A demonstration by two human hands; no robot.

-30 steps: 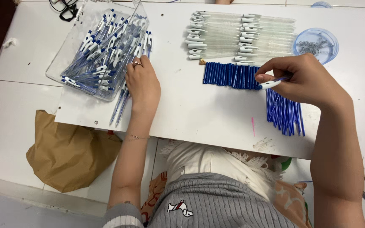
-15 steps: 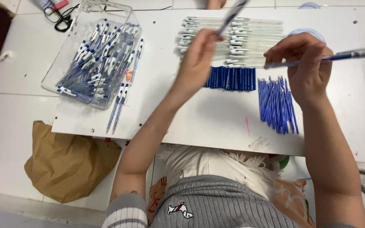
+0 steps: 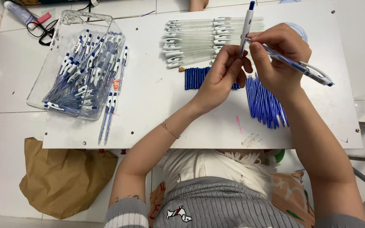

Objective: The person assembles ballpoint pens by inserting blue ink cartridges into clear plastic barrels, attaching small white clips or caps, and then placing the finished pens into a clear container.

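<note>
A white table [image 3: 157, 101] carries a clear plastic bin [image 3: 79, 63] of finished blue-and-white pens at its left. At the far edge lie rows of clear pen barrels [image 3: 199, 40], with blue refills [image 3: 265, 101] nearer. Above these, the left hand [image 3: 220, 78] pinches an upright pen barrel [image 3: 246, 23], while the right hand [image 3: 281, 59] grips an assembled pen [image 3: 305, 69], their fingertips touching.

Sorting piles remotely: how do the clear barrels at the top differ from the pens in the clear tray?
The clear barrels lie in neat parallel rows on the white board; the pens in the tray are jumbled. The barrels look see-through and pale; the pens show blue inside. Both have white clips.
</note>
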